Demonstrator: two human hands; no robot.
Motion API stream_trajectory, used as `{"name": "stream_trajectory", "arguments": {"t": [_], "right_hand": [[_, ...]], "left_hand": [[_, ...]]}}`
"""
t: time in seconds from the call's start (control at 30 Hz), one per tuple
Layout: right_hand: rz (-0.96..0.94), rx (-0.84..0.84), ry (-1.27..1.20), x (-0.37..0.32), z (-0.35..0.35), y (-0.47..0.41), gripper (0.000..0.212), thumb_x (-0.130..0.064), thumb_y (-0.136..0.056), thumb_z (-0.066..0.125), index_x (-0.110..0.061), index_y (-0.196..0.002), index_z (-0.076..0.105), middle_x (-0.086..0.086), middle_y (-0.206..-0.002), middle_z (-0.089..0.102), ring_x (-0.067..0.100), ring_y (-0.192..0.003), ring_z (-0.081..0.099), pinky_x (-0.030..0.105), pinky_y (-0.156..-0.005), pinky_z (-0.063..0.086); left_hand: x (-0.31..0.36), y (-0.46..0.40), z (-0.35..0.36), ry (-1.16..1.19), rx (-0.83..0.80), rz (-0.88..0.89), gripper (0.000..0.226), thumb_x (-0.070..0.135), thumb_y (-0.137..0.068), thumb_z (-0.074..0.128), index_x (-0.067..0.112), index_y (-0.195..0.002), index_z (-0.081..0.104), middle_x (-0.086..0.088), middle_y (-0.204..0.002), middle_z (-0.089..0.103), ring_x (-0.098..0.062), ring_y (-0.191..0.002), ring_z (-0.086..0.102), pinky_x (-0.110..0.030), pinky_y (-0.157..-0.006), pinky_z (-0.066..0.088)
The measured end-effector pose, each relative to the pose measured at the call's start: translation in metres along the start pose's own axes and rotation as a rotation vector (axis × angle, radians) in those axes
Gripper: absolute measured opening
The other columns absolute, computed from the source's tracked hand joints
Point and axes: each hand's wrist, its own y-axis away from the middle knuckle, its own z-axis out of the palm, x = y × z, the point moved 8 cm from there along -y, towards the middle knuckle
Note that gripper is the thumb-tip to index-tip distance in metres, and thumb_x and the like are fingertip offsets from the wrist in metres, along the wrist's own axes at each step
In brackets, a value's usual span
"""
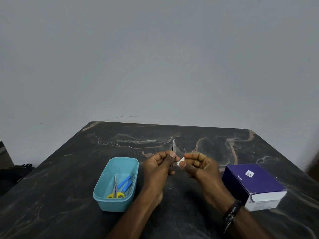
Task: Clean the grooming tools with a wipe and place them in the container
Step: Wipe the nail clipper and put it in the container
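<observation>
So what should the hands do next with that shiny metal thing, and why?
Probably rub the wipe along the metal tool. The left hand holds the tool upright above the table, the right hand pinches the wipe just beside it, and the blue container already holds other tools, so this one looks not yet finished.

The bench (69, 178) is a dark slab with pale and rusty veins running across it, its far edge set against a plain grey wall; a light blue container (103, 202) sits directly on it toward the left, open at the top. Toward the right, well apart from the container, a dark purple box (255, 180) with a white end face and a small white label lies flat on the bench.
</observation>
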Motion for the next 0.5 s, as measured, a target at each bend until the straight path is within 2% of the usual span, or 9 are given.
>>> {"name": "stream_trajectory", "arguments": {"t": [0.1,0.23,0.5], "right_hand": [[-0.035,0.073,-0.018,-0.005,-0.009,-0.002,0.019,-0.001,-0.079,0.074,-0.007,-0.096,0.068,0.010,-0.086,0.077,0.016,-0.073,0.071,0.025,-0.061,0.054],[-0.071,0.131,-0.069,-0.009,-0.015,-0.002,0.014,0.003,-0.080,0.072,-0.006,-0.090,0.069,0.006,-0.077,0.077,0.010,-0.065,0.071,0.017,-0.053,0.053],[-0.110,0.187,-0.079,-0.011,-0.020,-0.001,0.011,0.004,-0.081,0.071,-0.005,-0.088,0.068,0.008,-0.074,0.077,0.012,-0.064,0.073,0.015,-0.048,0.050]], "left_hand": [[-0.001,0.001,0.001,-0.030,0.001,0.012,0.004,0.012,-0.088,0.068,0.012,-0.090,0.071,-0.008,-0.078,0.076,-0.013,-0.063,0.066,-0.024,-0.054,0.055],[-0.003,0.003,0.006,-0.053,-0.041,0.002,0.010,0.005,-0.088,0.067,0.010,-0.095,0.068,-0.009,-0.078,0.076,-0.014,-0.061,0.067,-0.023,-0.052,0.055],[-0.001,0.009,0.014,-0.084,-0.111,0.017,0.018,0.003,-0.083,0.071,0.013,-0.098,0.069,-0.008,-0.084,0.077,-0.017,-0.071,0.072,-0.023,-0.058,0.058]]}}
